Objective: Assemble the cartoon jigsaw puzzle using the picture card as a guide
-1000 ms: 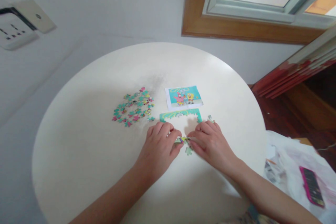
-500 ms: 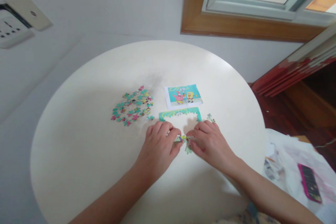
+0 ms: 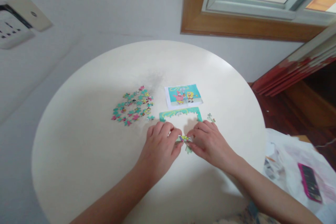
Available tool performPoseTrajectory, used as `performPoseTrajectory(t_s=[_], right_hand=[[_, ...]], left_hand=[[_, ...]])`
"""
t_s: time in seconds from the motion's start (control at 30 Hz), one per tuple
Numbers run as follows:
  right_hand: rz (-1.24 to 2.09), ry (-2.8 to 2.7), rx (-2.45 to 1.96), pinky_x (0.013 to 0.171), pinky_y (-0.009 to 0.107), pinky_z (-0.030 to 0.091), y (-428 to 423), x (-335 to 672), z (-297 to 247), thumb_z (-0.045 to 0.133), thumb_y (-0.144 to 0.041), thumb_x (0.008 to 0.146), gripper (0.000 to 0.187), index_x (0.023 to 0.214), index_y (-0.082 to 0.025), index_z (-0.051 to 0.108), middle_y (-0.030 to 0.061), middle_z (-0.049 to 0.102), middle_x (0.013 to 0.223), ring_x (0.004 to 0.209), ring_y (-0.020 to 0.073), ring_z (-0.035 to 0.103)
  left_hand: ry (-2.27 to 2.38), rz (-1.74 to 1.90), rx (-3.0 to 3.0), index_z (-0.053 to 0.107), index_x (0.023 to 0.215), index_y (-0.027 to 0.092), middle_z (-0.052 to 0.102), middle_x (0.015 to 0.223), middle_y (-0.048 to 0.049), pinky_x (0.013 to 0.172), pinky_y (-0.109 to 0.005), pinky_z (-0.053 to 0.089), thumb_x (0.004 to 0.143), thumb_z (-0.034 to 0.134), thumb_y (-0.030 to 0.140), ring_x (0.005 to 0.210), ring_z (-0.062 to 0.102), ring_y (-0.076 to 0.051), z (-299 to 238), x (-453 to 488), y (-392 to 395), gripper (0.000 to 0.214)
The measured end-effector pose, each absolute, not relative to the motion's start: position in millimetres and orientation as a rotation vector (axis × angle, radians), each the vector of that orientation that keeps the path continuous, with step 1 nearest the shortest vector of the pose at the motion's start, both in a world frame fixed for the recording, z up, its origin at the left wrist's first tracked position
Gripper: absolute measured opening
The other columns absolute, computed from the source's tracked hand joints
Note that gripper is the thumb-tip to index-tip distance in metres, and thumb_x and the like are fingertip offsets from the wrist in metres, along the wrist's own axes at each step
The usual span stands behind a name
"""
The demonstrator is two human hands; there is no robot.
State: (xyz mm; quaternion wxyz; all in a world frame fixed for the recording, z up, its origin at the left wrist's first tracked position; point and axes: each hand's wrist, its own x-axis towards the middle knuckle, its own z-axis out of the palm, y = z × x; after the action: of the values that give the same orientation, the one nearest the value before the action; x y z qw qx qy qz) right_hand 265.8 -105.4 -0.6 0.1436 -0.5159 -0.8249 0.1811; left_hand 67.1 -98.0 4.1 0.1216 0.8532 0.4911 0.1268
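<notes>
My left hand (image 3: 161, 143) pinches a short strip of joined jigsaw puzzle pieces (image 3: 179, 139) from the left. From the other side, my right hand (image 3: 208, 141) has thumb and fingers closed on a puzzle piece (image 3: 187, 138) at the strip's right end. A pale green puzzle piece (image 3: 188, 149) lies just below the right fingertips. Beyond the hands sits a partly joined teal puzzle border (image 3: 181, 112), its lower sides covered by my fingers. Behind it lies a printed reference picture (image 3: 185, 95) with a pink starfish and a yellow sponge figure.
A loose heap of puzzle pieces (image 3: 132, 106) spreads over the left middle of the round white table (image 3: 78, 154). A few pale pieces (image 3: 211, 118) lie right of the border. A pink-edged phone (image 3: 309, 182) rests on white plastic at the lower right.
My right thumb and fingertips have shifted slightly at the join, showing more of the yellow-printed piece. Otherwise both hands stay in place.
</notes>
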Motion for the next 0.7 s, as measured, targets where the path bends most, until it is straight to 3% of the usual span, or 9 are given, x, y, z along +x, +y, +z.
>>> performPoseTrajectory(t_s=[0.7], right_hand=[[0.630, -2.300, -1.445, 0.080, 0.035, 0.039, -104.0, 263.1, -3.8, 0.065, -0.022, 0.084, 0.008, 0.092, -0.022, 0.062, 0.0041, 0.060, 0.092, 0.091, 0.0209, 0.053]], left_hand=[[1.441, 0.351, 2.493, 0.062, 0.094, 0.023, 0.056, 0.097, -0.0047, 0.085, -0.042, 0.038, 0.083, 0.063, 0.023, 0.096, 0.047, -0.026, 5.9, 68.3, -99.5, 0.011]])
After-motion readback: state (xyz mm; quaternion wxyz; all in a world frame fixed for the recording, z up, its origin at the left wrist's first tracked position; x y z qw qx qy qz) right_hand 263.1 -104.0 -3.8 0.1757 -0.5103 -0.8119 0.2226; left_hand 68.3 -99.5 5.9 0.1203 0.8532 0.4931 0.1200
